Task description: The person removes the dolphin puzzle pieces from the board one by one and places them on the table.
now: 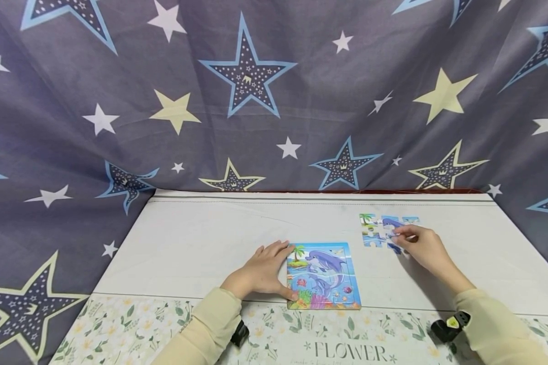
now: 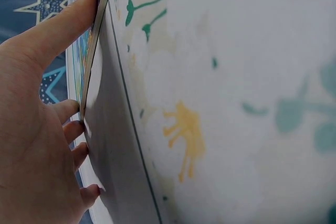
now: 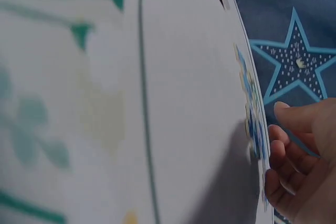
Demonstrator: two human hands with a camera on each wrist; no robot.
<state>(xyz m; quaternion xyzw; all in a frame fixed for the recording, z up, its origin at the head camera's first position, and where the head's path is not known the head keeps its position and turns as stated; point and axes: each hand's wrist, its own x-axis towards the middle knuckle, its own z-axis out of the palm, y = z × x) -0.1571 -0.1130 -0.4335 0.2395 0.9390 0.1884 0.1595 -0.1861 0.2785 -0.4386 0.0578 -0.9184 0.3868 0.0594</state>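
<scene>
A square dolphin jigsaw puzzle board [image 1: 324, 276] lies flat at the middle, its blue border facing up. My left hand [image 1: 266, 268] rests along its left side, thumb on the near left corner and fingers spread toward the far corner. In the left wrist view, the thumb [image 2: 63, 27] lies over the board's edge. To the right, my right hand [image 1: 422, 248] reaches over a group of puzzle pieces [image 1: 369, 230]. Its thumb and forefinger pinch a small puzzle piece [image 1: 389, 234], partly hidden by the fingertips. The pieces [image 3: 251, 108] lie just below that hand in the right wrist view.
Under everything is a white table cover [image 1: 201, 238] with a flowered front strip [image 1: 150, 319] printed FLOWER. A dark curtain with stars [image 1: 301, 91] hangs behind the table and at both sides. Black wrist cameras [image 1: 449, 327] sit at the sleeves.
</scene>
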